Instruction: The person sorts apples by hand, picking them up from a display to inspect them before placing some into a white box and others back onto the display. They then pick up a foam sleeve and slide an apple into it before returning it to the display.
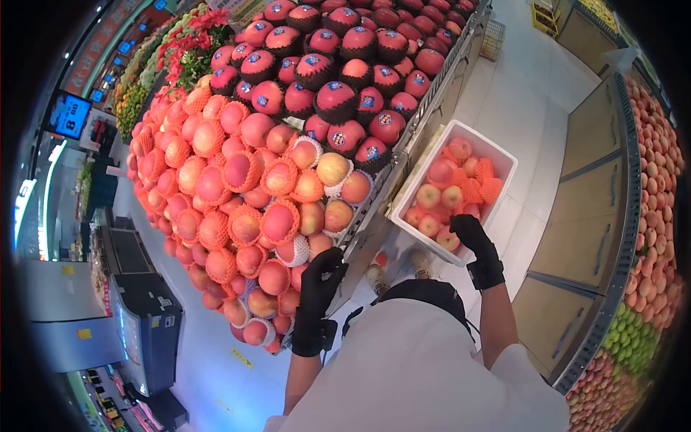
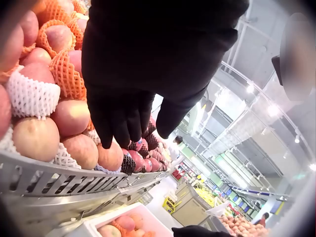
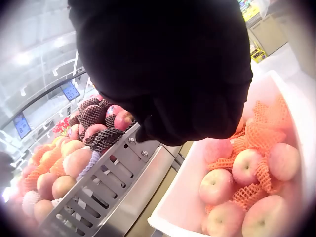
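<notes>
My left hand point(image 1: 322, 281), in a black glove, hovers at the near edge of the pile of peach-pink apples point(image 1: 277, 219). Its fingers hang loosely bent, and nothing shows in them in the left wrist view. Over the near side of a white foam box point(image 1: 507, 169) is my gloved right hand point(image 1: 471, 236), its fingers loosely curled with no object visible in them. Inside that box lie several pink apples point(image 3: 247, 166), some among orange foam nets point(image 3: 264, 136). One apple point(image 1: 448, 239) sits in the near corner, beside the right fingertips.
Dark red apples point(image 1: 338, 93) in black nets fill the far part of the stand. A slotted metal rail point(image 3: 106, 185) edges it. On the right, another stand holds peach-coloured fruit point(image 1: 651, 237) and green fruit point(image 1: 628, 337) above wooden cabinets point(image 1: 576, 241). A black-cased machine point(image 1: 147, 324) is at left.
</notes>
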The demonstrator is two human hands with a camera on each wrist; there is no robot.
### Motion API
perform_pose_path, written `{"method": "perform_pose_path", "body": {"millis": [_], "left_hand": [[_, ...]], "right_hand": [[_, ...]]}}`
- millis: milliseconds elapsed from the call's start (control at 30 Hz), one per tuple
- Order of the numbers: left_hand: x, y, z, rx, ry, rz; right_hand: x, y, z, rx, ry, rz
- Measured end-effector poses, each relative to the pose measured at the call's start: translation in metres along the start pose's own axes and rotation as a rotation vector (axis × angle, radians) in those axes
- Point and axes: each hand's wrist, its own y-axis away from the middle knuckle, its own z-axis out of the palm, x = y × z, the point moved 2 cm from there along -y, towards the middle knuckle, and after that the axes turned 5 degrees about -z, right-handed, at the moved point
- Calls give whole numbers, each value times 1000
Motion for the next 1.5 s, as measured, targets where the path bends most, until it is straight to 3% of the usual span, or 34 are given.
{"method": "perform_pose_path", "body": {"millis": [67,200,400,500,533,600,667,767,833,867,967,1033,1233,1367,1500], "left_hand": [[0,3,2,-3,2,-43],[1,7,10,21,-18,-42],[-13,8,21,28,-6,23],[-6,13,29,51,18,-43],[-3,16,33,70,26,-80],[-11,18,36,92,-39,-92],[-14,24,40,105,-64,-108],[-8,31,44,113,-52,-114],[-7,37,46,127,-58,-100],[-7,39,48,134,-56,-106],[-7,45,46,155,-31,-139],[-8,47,48,186,38,-171],[-6,60,50,220,-82,-147],[-8,66,52,244,-70,-172],[-9,60,53,245,-77,-161]], "right_hand": [[25,9,4,-6,-133,-10],[49,19,3,-74,-373,167],[32,25,-2,243,-516,56],[55,33,0,287,-549,326],[66,38,1,232,-450,469],[119,18,-5,-188,325,306],[153,15,3,0,313,277],[199,18,19,86,335,116],[211,10,14,99,114,223],[219,10,14,115,-127,406],[194,1,8,136,-498,792],[195,-8,1,194,-599,887],[156,-10,-12,368,-981,763],[178,-13,-1,228,-1052,552],[116,-38,-13,103,-919,552]]}}
